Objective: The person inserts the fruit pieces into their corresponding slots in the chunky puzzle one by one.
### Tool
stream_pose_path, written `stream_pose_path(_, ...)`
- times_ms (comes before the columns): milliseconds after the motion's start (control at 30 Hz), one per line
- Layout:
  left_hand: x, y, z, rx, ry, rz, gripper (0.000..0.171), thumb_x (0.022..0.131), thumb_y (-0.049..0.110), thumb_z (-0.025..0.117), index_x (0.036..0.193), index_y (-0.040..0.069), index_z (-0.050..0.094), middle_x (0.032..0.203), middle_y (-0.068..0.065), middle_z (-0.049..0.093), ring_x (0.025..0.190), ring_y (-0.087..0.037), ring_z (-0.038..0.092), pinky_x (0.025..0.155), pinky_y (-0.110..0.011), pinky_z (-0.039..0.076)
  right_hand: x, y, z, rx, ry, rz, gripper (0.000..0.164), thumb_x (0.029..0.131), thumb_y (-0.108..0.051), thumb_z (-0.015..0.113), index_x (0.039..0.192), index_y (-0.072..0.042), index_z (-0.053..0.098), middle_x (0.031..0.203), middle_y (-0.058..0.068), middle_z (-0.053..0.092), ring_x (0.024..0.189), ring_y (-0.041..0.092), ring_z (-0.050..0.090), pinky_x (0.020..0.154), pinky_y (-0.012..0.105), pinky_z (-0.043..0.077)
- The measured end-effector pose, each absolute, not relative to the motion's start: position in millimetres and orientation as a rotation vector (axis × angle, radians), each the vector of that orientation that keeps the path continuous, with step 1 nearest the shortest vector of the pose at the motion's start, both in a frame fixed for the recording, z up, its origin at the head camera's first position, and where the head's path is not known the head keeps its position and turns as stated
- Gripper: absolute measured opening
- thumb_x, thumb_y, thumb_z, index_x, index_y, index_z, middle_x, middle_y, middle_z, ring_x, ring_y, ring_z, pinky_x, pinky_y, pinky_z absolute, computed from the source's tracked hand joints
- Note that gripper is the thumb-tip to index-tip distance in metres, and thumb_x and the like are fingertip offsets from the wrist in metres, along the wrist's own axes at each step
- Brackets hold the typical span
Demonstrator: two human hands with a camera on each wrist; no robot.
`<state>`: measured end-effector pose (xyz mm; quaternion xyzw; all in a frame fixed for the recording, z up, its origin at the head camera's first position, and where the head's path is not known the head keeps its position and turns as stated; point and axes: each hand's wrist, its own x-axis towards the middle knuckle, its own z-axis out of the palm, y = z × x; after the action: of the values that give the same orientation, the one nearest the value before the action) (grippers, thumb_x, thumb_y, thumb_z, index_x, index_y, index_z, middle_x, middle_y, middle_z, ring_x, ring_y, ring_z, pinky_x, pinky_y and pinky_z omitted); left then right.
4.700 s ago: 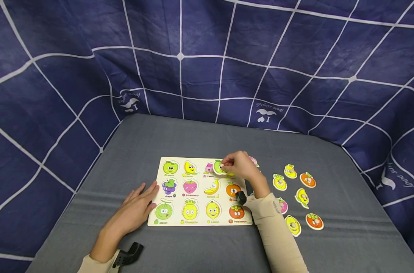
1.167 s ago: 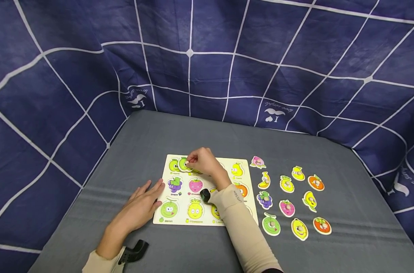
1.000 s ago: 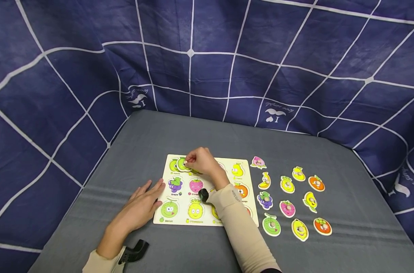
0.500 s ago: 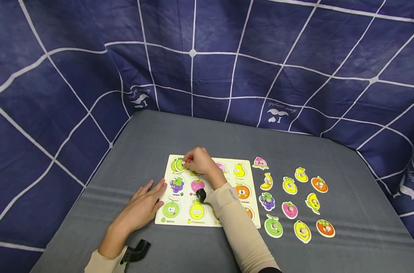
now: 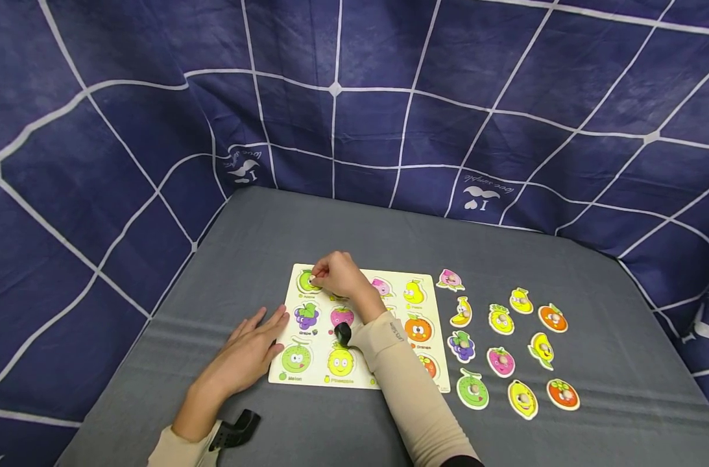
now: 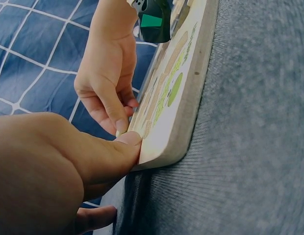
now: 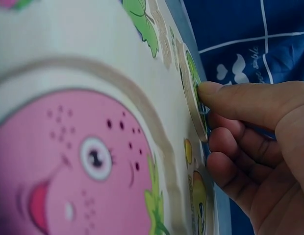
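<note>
A pale wooden puzzle board [image 5: 284, 375] with printed fruit pictures lies on the grey cloth. My right hand [image 5: 341, 275] pinches the small knob of a green apple puzzle piece [image 5: 306, 281] over the apple picture at the board's far left corner. In the right wrist view the apple piece [image 7: 192, 93] sits close on the board, thumb at its top. My left hand [image 5: 243, 357] rests by the board's left edge with its fingers extended. In the left wrist view the left thumb [image 6: 128, 142] touches the board's edge. The lemon picture is mostly hidden under my right arm.
To the right of the board lie several loose knobbed fruit pieces, among them a peach [image 5: 450, 280], a melon [image 5: 473, 390] and a persimmon [image 5: 563, 394]. A blue curtain with white lines [image 5: 377, 117] encloses the table behind and at the sides.
My right hand has carried the apple piece leftward across the board from above the peach picture to the apple picture, where it now overlaps it. My left hand stays by the board.
</note>
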<state>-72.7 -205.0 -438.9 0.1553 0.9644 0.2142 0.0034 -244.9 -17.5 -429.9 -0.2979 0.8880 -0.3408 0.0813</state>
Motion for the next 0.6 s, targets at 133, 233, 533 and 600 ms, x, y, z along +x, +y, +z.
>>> stream_pose_path(133, -72.4, -204.7, -438.9, 0.489, 3.025, 0.669, 0.053, 0.093, 0.01, 0.066, 0.142, -0.003, 0.05, 0.15, -0.017, 0.043, 0.136, -0.05, 0.036, 0.103, -0.07, 0.029, -244.3, -19.3, -430.4, -0.891, 2.657, -1.024, 0.005, 0.084, -0.011, 0.08, 0.082, -0.007, 0.076, 0.068, -0.006, 0.065, 0.063, 0.005, 0.054, 0.062, 0.018, 0.045)
stream_pose_path(233, -71.8, -204.6, -438.4, 0.489, 3.024, 0.667, 0.053, 0.094, 0.01, 0.066, 0.142, -0.003, 0.05, 0.151, -0.017, 0.043, 0.136, -0.05, 0.036, 0.103, -0.07, 0.028, -243.4, -20.1, -430.1, -0.875, 2.66, -1.029, 0.006, 0.083, -0.01, 0.08, 0.081, -0.007, 0.076, 0.067, -0.006, 0.064, 0.062, 0.005, 0.054, 0.061, 0.018, 0.045)
stream_pose_path(533, -70.2, -204.1, -436.7, 0.495, 3.023, 0.66, 0.053, 0.094, 0.01, 0.066, 0.143, -0.001, 0.051, 0.151, -0.016, 0.044, 0.136, -0.05, 0.036, 0.103, -0.071, 0.029, -241.7, -22.3, -430.0, -0.885, 2.69, -0.979, 0.006, 0.084, -0.012, 0.08, 0.081, -0.008, 0.076, 0.067, -0.006, 0.065, 0.061, 0.005, 0.054, 0.058, 0.018, 0.044)
stream_pose_path(600, -70.0, -204.2, -436.6, 0.493, 3.023, 0.66, 0.052, 0.094, 0.01, 0.066, 0.143, -0.002, 0.051, 0.151, -0.016, 0.044, 0.136, -0.05, 0.036, 0.103, -0.07, 0.028, -241.6, -22.9, -430.3, -0.881, 2.691, -0.97, 0.006, 0.084, -0.012, 0.08, 0.081, -0.008, 0.076, 0.067, -0.006, 0.065, 0.061, 0.005, 0.054, 0.058, 0.018, 0.044)
